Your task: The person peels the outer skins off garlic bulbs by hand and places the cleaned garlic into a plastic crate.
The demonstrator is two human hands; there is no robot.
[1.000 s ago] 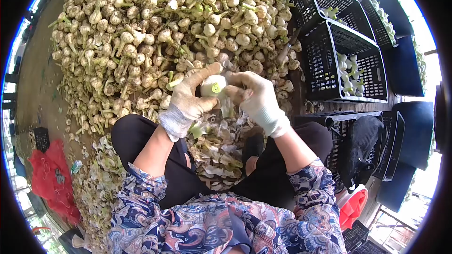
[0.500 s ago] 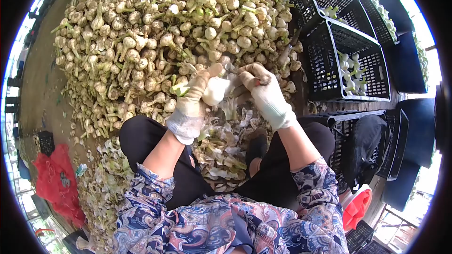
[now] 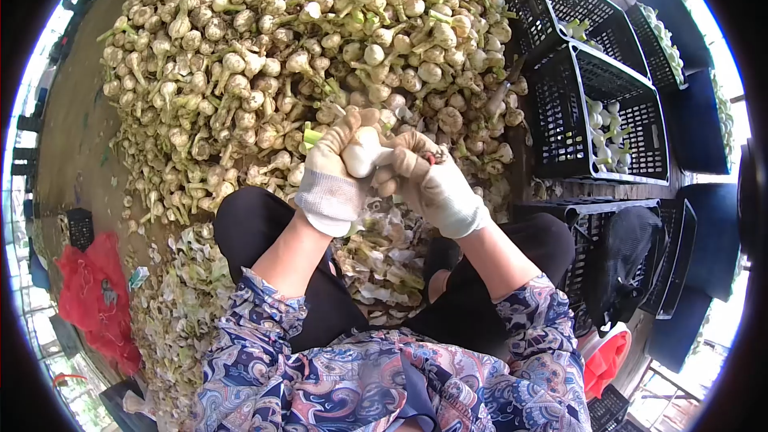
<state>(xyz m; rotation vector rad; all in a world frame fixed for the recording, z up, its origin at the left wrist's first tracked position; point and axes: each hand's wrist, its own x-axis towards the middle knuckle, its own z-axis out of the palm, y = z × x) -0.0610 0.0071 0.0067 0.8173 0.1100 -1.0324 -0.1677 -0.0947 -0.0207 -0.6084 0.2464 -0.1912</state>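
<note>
Currently, left hand grips the white bulb, centre of view; right hand curls at its three o'clock, grip unclear; likely risk: slack left-hand hold on smooth skin could drop it among the peelings at six o'clock.

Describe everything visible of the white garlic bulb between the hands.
The white garlic bulb looks rounded, smooth and mostly clean, whiter than those in the soiled pile beyond. The gloved left hand grips it from the left, covering part of it. On its right, something pale reaches toward the gloved right hand; whether this is loose skin or part of the bulb is unclear. Its stem cannot be made out for certain.
</note>
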